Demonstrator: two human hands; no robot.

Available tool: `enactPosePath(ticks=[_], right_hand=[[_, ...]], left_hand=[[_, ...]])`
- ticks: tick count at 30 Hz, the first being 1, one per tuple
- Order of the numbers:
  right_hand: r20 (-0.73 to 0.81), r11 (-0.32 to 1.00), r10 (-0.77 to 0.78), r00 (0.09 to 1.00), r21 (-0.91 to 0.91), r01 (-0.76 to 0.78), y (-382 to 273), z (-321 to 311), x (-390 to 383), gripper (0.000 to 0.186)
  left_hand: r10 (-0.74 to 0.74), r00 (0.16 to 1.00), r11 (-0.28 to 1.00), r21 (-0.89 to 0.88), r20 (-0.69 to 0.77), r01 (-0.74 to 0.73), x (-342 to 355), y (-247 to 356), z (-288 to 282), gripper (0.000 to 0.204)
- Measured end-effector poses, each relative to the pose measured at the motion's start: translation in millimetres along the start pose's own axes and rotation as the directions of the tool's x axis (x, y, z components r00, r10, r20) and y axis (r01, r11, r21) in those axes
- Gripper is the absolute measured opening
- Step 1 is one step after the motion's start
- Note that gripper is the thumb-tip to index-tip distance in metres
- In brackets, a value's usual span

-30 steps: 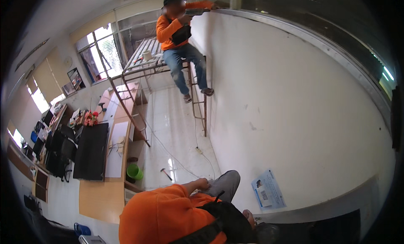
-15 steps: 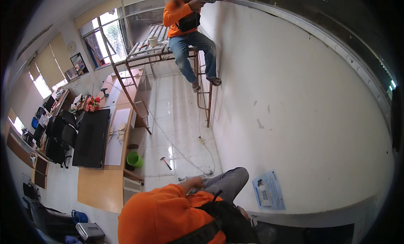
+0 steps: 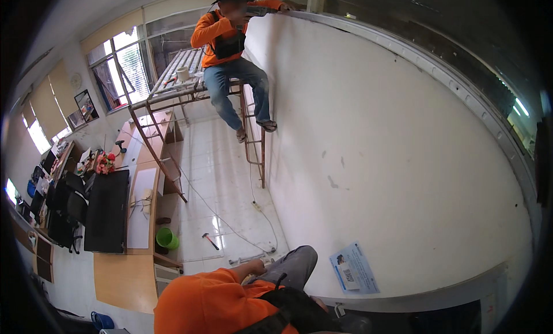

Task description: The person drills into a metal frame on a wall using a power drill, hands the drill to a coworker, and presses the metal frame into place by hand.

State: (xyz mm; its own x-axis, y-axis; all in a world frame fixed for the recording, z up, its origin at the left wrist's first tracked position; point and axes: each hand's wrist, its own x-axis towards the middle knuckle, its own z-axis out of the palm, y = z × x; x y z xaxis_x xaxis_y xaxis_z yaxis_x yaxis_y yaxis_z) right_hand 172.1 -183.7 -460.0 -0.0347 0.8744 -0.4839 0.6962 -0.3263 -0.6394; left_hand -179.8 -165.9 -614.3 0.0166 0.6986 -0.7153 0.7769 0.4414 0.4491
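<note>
My left hand (image 3: 253, 268) extends from an orange sleeve beside my bent knee in grey trousers (image 3: 296, 266). Its fingers are too small and partly hidden to read, and nothing held can be made out. Only a sliver of my right hand (image 3: 319, 303) shows past the black chest pack (image 3: 296, 308), close to a small metal fitting (image 3: 339, 308) at the base of the wall. Ahead of me, a co-worker in orange (image 3: 210, 31) sits on the scaffold (image 3: 193, 93) and holds a dark power tool (image 3: 257, 11) at the top of the white wall (image 3: 374, 138).
A hammer (image 3: 210, 241) and a cable (image 3: 213, 209) lie on the tiled floor. Near the desk (image 3: 124, 276) stands a green bin (image 3: 167, 238). The desk bears a large black screen (image 3: 106, 213). A blue-white sheet (image 3: 354, 269) is on the wall at right.
The view has shifted, so the scaffold, desk and wall sit further left and lower. The co-worker's head and cap now show. My left hand stays beside my knee.
</note>
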Motion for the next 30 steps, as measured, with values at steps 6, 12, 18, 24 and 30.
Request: enactPosePath(ticks=[6,12,18,24,30], right_hand=[[0.022,0.998,-0.065,0.998,0.015,0.065,22,3,17,0.071],[0.033,0.996,-0.087,0.996,0.016,0.086,16,-4,14,0.07],[0.042,0.998,-0.051,0.998,0.036,0.05,-14,-20,-8,0.072],[0.009,0.995,-0.085,0.996,0.051,0.084,2,-5,-2,0.074],[0.015,0.996,-0.027,1.0,0.09,0.026,21,-11,0,0.079]], left_hand=[[0.042,0.998,0.998,0.041,-0.036,-0.041,13,-9,17,0.052],[0.109,0.993,0.982,0.156,-0.035,-0.102,22,-12,22,0.052],[-0.019,0.999,0.999,-0.027,-0.042,0.018,10,12,-7,0.058],[-0.483,0.496,0.517,-0.692,-0.722,-0.504,12,85,-206,0.092],[0.019,-0.026,0.855,0.029,-0.999,-0.518,-32,193,-406,0.072]])
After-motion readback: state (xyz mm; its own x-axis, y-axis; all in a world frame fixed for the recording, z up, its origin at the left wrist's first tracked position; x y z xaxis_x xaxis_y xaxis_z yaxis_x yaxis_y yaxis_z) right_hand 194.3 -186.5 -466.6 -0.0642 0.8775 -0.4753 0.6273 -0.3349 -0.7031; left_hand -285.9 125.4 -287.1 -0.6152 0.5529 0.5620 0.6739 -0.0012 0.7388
